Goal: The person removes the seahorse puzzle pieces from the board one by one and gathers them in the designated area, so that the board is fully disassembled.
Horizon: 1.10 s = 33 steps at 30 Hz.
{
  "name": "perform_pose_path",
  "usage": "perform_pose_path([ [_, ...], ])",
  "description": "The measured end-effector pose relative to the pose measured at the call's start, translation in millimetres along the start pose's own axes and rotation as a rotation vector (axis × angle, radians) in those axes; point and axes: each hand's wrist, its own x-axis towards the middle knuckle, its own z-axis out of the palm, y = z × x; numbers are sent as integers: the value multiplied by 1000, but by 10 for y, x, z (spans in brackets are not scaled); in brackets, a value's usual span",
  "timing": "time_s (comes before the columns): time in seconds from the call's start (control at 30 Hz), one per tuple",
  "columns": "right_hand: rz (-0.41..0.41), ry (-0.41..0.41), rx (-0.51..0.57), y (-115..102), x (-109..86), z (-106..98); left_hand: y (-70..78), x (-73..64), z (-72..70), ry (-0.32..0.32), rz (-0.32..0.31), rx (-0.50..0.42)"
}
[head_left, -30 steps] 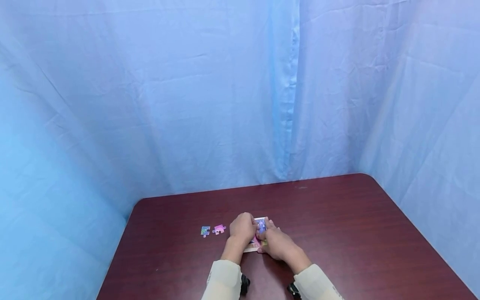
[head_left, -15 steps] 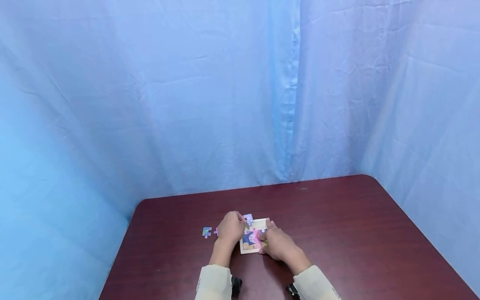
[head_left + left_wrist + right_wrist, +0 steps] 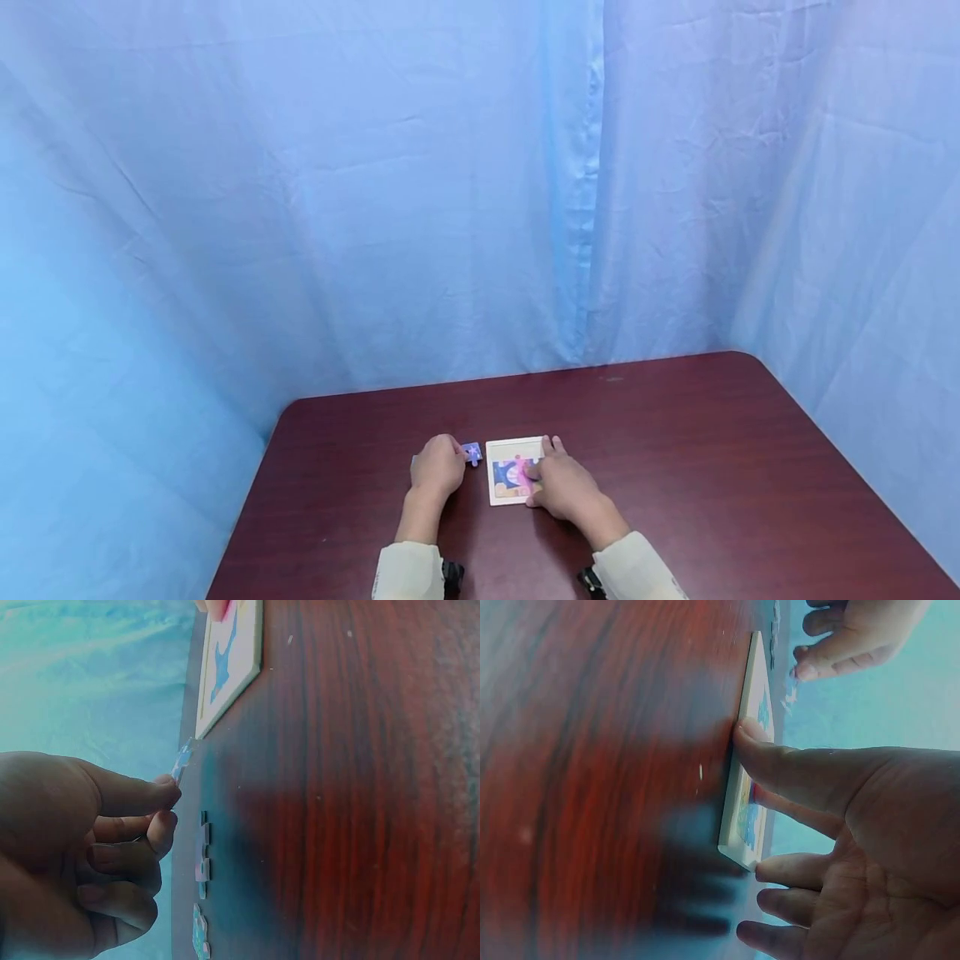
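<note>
Left fingers (image 3: 135, 795) pinch a puzzle piece (image 3: 473, 452); right fingers (image 3: 784, 763) hold the frame (image 3: 491, 487), likely so it won't slide.

In head view my L hand (image 3: 437, 467) hides most of the loose pcs (image 3: 202, 859); R hand (image 3: 566, 485) covers pt of the frame (image 3: 490, 475), cut off in L wrist view.

Head view: bright, diffuse light; a satin highlight follows one fold of the curtain (image 3: 450, 208), and soft shadows fall on the table (image 3: 675, 458) by the left hand (image 3: 438, 467) and right hand (image 3: 566, 487). Left wrist: hazy, teal-tinted; tray (image 3: 244, 652) washed pale. Right wrist: finger shadows blurred, wood grain smeared, far background out of focus.
</note>
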Motion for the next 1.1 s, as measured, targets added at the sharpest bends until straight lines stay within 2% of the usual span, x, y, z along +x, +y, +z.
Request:
perform_pose_path([
  [0.17,10,-12,3,51,-22,-21,-16,-1,21,-11,15,27],
  [0.37,1,-31,18,81,-41,-58,-32,6,18,-25,11,12],
  [0.57,-2,-34,23,90,-41,-76,-61,18,15,-7,7,-33],
  [0.73,-10,-29,16,98,-37,-70,-40,-23,25,17,23,-51],
  [0.83,-22,-18,9,101,-32,-56,3,-79,67,23,65,-81],
  [0.93,-31,-1,-2,104,-24,-42,67,-150,125,7,153,-96],
  [1.1,-55,13,-5,91,-11,-51,172,-245,227,-23,294,-28],
])
